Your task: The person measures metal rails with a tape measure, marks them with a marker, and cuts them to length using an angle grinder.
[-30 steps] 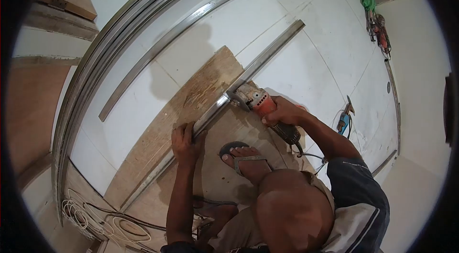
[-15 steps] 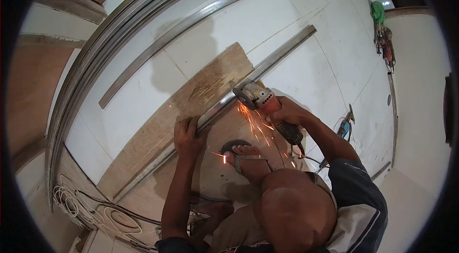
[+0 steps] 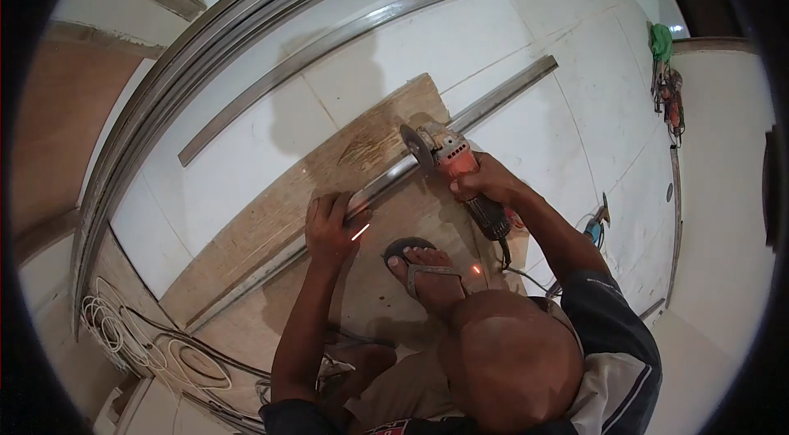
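Note:
My right hand [image 3: 483, 182] is wrapped around the body of a red and black angle grinder [image 3: 457, 157]. Its disc [image 3: 417, 147] sits right over the long metal bar [image 3: 505, 96], overlapping the bar's far side in this view. My left hand [image 3: 329, 224] grips the same bar farther down toward the left, fingers curled over it. Under the bar lies a worn wooden board [image 3: 271, 213]. Two short streaks of spark glow, one beside my left hand and one near my sandalled foot [image 3: 431, 266].
A second metal bar [image 3: 304, 61] lies beyond, with several long bars [image 3: 156, 98] curving behind. Coiled cables [image 3: 123, 336] are at lower left. A blue tool [image 3: 593, 228] and a red tool [image 3: 672, 102] with a green cloth [image 3: 660, 42] lie at right. The grinder's cord [image 3: 526, 275] trails over the floor.
The heavy spray of sparks has dwindled to a couple of streaks. The grinder's disc has shifted up to the bar's far side and turned. My left hand still grips the bar.

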Demonstrator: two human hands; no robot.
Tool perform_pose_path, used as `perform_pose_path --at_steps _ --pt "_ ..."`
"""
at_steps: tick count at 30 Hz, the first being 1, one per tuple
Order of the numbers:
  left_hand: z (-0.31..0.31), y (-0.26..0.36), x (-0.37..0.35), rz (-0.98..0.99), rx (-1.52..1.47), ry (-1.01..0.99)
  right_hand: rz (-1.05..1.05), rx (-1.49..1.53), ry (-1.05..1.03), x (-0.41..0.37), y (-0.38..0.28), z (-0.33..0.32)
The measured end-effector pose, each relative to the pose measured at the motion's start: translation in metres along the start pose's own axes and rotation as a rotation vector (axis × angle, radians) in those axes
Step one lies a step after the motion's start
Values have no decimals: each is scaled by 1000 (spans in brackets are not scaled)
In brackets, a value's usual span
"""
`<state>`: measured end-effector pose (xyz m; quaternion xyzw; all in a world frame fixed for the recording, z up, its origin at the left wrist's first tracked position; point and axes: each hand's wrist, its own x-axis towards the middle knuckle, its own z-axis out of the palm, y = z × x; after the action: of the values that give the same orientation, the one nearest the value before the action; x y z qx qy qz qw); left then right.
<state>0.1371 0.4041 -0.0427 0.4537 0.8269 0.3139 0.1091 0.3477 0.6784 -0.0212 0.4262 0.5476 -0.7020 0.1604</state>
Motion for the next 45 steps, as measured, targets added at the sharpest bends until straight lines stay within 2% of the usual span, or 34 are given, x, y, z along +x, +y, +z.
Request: perform_pose_path --at_steps 5,8,10,11,13,16,20,31,37,40,42,45 --pt "-8 -13 13 -163 -95 -73 -45 128 37 -24 -4 7" --pt "-10 -22 34 -147 10 -30 -48 177 60 -36 9 0" --pt "-12 -23 41 69 211 87 -47 152 57 -43 15 1" --pt "-8 -20 33 62 209 94 -47 88 92 -47 17 2" --pt "5 -9 11 207 211 28 -48 15 123 -52 20 4" --pt "17 6 1 124 249 -43 -9 56 105 -53 28 8" --pt "24 2 0 96 204 -36 1 8 131 -54 33 13" --pt "19 2 2 106 137 -62 3 -43 110 -47 24 15" --pt "22 -1 1 125 125 -47 -9 42 107 -44 24 17" --pt "22 -3 1 116 138 -78 59 -96 157 -45 21 18" --pt "20 -2 1 122 132 -74 39 48 115 -41 28 14" --pt "18 1 3 120 111 -46 -46 28 145 -39 29 17"
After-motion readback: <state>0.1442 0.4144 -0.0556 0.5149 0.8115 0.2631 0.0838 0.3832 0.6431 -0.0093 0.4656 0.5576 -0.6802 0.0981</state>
